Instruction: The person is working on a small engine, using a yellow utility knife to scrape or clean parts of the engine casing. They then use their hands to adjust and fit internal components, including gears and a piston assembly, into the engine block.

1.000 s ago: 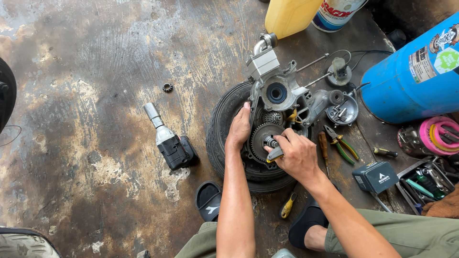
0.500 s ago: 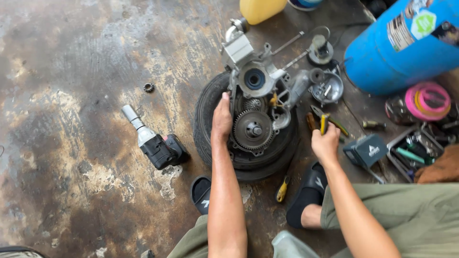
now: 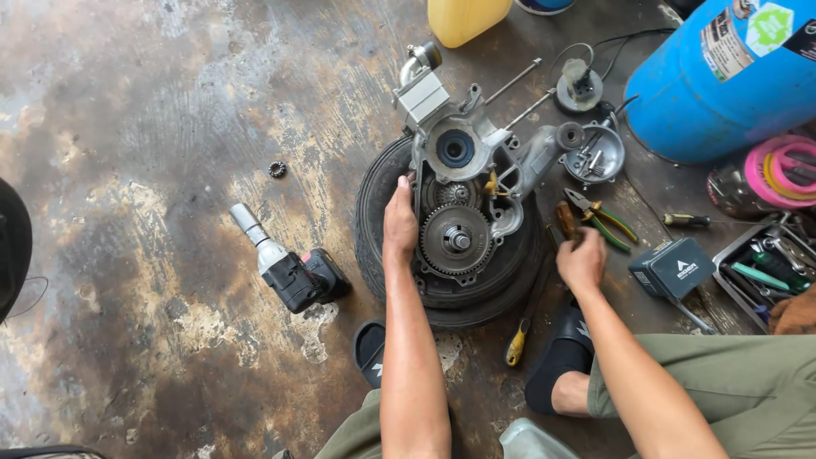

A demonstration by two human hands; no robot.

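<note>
Head camera, looking straight down at a stained concrete floor (image 3: 127,127): an engine crankcase (image 3: 463,183) with its cover off lies across a small black tyre (image 3: 450,289), showing a large toothed gear (image 3: 456,240) and a smaller gear (image 3: 457,194) above it. The left hand (image 3: 399,223) rests flat on the left edge of the case beside the large gear, fingers stretched and together, gripping nothing. The right hand (image 3: 582,259) is off the engine, just right of the tyre, its fingers curled around a brown-handled tool (image 3: 564,219); whether the grip is firm cannot be told. Green-handled pliers (image 3: 599,217) lie just beside that hand, and a small dark box (image 3: 671,268) sits a little further right. A yellow-handled screwdriver (image 3: 520,336) lies at the tyre's lower edge. Well left of the tyre lies a cordless impact wrench (image 3: 289,268), with a small bearing (image 3: 277,169) above it. A blue cylinder (image 3: 714,85) lies at upper right.
</note>
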